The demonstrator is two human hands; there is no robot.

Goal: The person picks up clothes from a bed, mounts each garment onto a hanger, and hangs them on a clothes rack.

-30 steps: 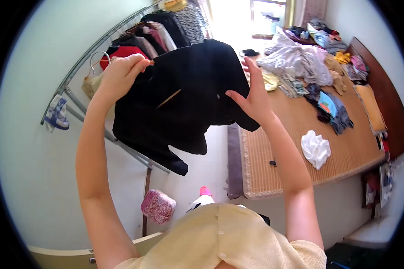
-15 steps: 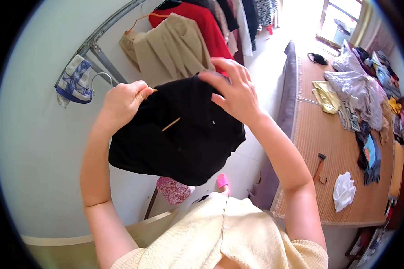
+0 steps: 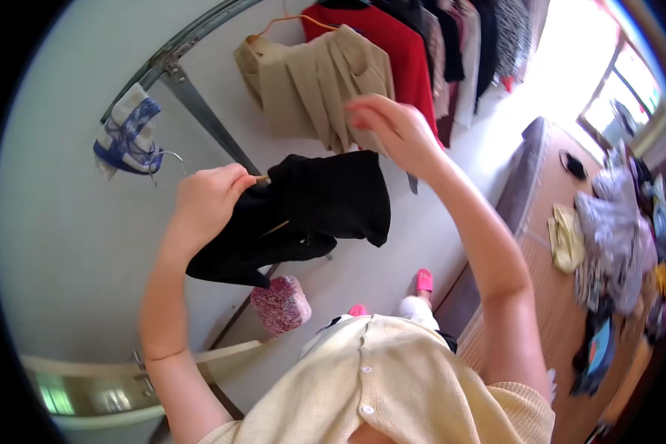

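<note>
My left hand (image 3: 211, 196) is closed around a hanger (image 3: 261, 178) with a metal hook, and a short yellowish stretch of its bar shows beside my fingers. From that hanger hangs a black garment (image 3: 333, 194), folded over; its exact kind is hard to make out. Another thin piece of the bar shows amid the black cloth. My right hand (image 3: 399, 133) is raised apart from the garment, fingers stretched out and holding nothing. Behind it, beige trousers (image 3: 296, 92) hang on an orange hanger (image 3: 277, 21).
A metal clothes rail (image 3: 172, 55) carries a red garment (image 3: 396, 55) and several others. A blue-and-white cloth (image 3: 129, 133) hangs at its end. Below is a pink speckled stool seat (image 3: 281, 305). On the right, a bed (image 3: 507, 296) bears piled clothes (image 3: 610, 229).
My right hand has come off the black garment and lifted away. The garment has dropped into a narrower hanging fold. My view has turned, shifting the bed rightward.
</note>
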